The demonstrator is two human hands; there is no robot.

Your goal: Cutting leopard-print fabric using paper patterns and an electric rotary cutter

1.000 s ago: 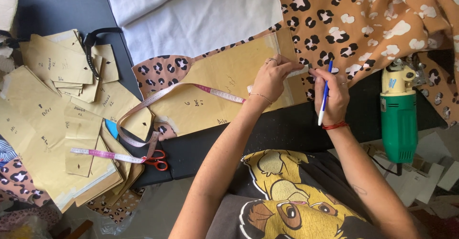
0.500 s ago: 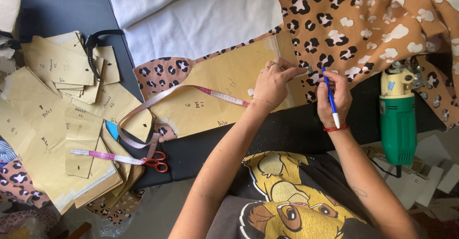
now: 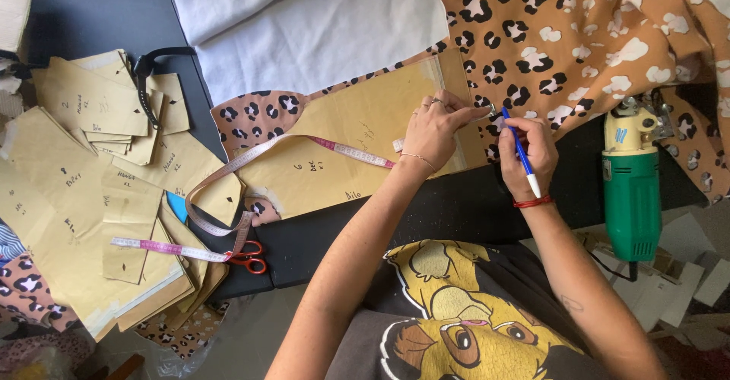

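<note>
- Tan paper pattern pieces (image 3: 84,175) lie heaped at far left of the dark table (image 3: 76,15), with red-handled scissors (image 3: 247,258) below them.
- Moving right, we see a measuring tape (image 3: 304,143) trailing over one large paper pattern piece (image 3: 357,144), whose long axis runs up and to the right over leopard-print fabric (image 3: 593,38).
- Our left hand (image 3: 433,125) presses flat on that piece's right end, fingers close together and pointing right.
- Just beside it, our right hand (image 3: 528,156) pinches a blue pen (image 3: 521,152), tip aimed up-left at the paper's right edge; this hand is nearer that edge.
- Farthest right rests a green electric cutter (image 3: 631,190).
</note>
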